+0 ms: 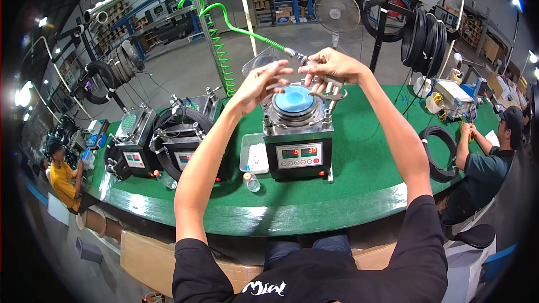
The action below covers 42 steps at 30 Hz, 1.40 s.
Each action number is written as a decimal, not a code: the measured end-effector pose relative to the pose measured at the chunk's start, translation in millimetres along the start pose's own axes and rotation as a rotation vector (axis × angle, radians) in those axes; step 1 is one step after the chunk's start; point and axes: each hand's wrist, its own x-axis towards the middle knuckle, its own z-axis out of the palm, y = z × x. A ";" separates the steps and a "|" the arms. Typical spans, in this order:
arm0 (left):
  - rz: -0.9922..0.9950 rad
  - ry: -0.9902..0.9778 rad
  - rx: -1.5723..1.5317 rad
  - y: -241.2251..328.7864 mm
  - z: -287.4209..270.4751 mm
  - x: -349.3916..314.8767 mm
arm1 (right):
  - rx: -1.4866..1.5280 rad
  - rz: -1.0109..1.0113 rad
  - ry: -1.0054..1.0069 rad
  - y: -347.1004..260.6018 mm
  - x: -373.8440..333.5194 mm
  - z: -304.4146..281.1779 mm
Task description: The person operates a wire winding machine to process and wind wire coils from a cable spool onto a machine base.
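Observation:
My right hand [336, 66] is wrapped round a metal air gun [336, 85], largely hidden by the fingers. A green air hose [241, 30] runs down to its coupling from the upper left. Just left of it, my left hand [263, 85] hovers with fingers apart and slightly smeared, holding nothing I can see. Below both hands lies a round blue pad [293, 100] on top of a black and silver machine [299, 157] with a lit red display. Whether either hand touches the pad, I cannot tell.
On the green bench [359, 191] stand a small clear bottle [251, 182] and a white tray [257, 157]. Similar machines [135, 134] with black cable coils are to the left. Another cable coil [439, 154] lies at right, near a co-worker [488, 163]. Another person [64, 177] sits far left.

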 end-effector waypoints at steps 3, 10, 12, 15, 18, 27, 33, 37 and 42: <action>0.065 0.118 -0.126 18.3 -1.4 -7.8 | 0.065 0.019 -0.175 10.9 7.4 14.3; 0.097 0.108 0.197 47.9 -28.0 -39.8 | -0.109 0.102 -0.039 78.5 44.6 25.6; 0.048 0.113 0.254 67.3 -45.4 -48.2 | -0.511 -0.111 0.019 118.0 54.1 15.1; -0.073 0.099 0.278 92.9 -80.7 -61.4 | -0.821 -0.191 0.141 151.5 50.3 21.0; -0.049 0.144 0.366 105.4 -108.6 -62.7 | -0.870 -0.240 0.324 153.9 48.8 31.2; 0.039 0.530 0.630 91.8 -176.2 -20.6 | -0.751 -0.310 0.522 154.1 45.1 45.9; 0.200 0.797 0.558 78.4 -243.4 1.5 | -0.745 -0.305 0.523 139.4 38.6 54.9; 0.229 0.997 0.439 52.6 -285.8 5.8 | -0.766 -0.297 0.540 133.7 34.0 58.1; 0.390 1.199 0.170 33.2 -313.3 -0.7 | -0.767 -0.256 0.538 128.8 35.7 61.1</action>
